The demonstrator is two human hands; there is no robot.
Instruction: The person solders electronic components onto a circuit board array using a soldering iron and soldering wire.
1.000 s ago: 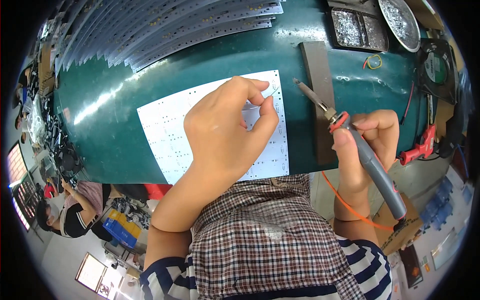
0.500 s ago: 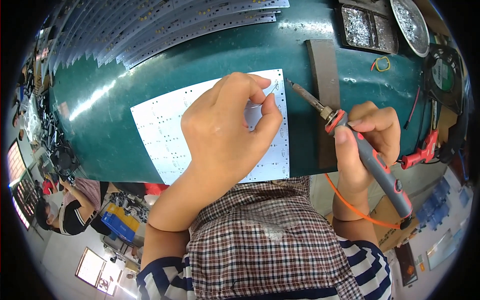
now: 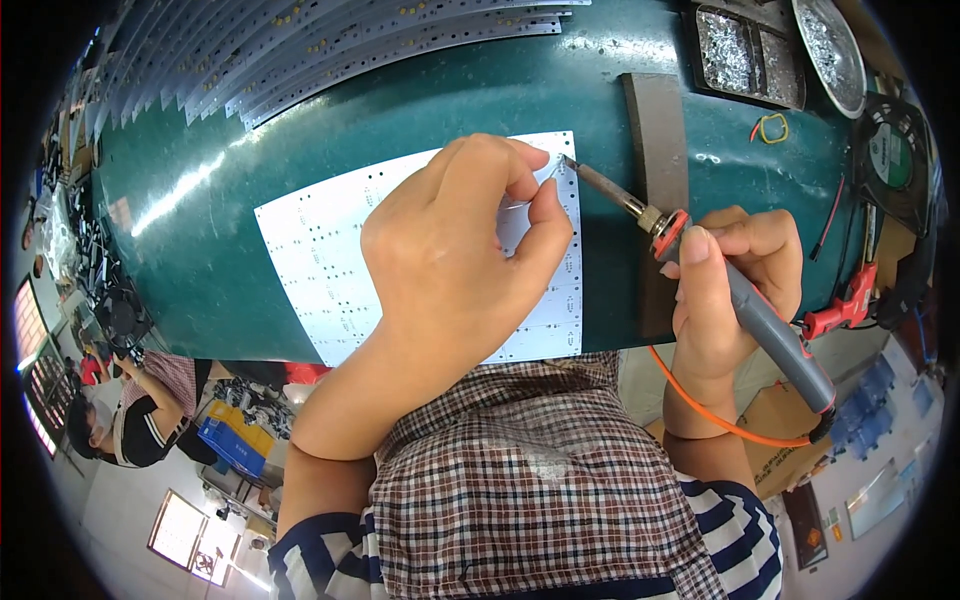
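Note:
A white circuit board (image 3: pixel 318 262) with rows of small dark holes lies on the green work surface in front of me. Over it, my left hand (image 3: pixel 440 235) is closed, thumb and fingers pinching a thin silvery solder wire (image 3: pixel 554 172). The wire's end points at the board's far right corner; part of it shows in the loop of my fingers. My right hand (image 3: pixel 735 275) grips a grey and red soldering iron (image 3: pixel 780 335). Its tip is at that corner, close to the wire's end; whether they touch I cannot tell.
Stacked circuit boards (image 3: pixel 330 50) fill the far left. A brown bar (image 3: pixel 655 140) lies right of the board. Beyond it are a tray of small metal parts (image 3: pixel 730 55), a round metal dish (image 3: pixel 832 60), a fan (image 3: pixel 888 155) and a red-handled tool (image 3: pixel 845 305). An orange cord (image 3: pixel 720 428) trails from the iron.
The soldering iron has moved left, its tip going from beside the board to over its far right corner. My left hand keeps its pinch on the solder wire. The view has shifted slightly.

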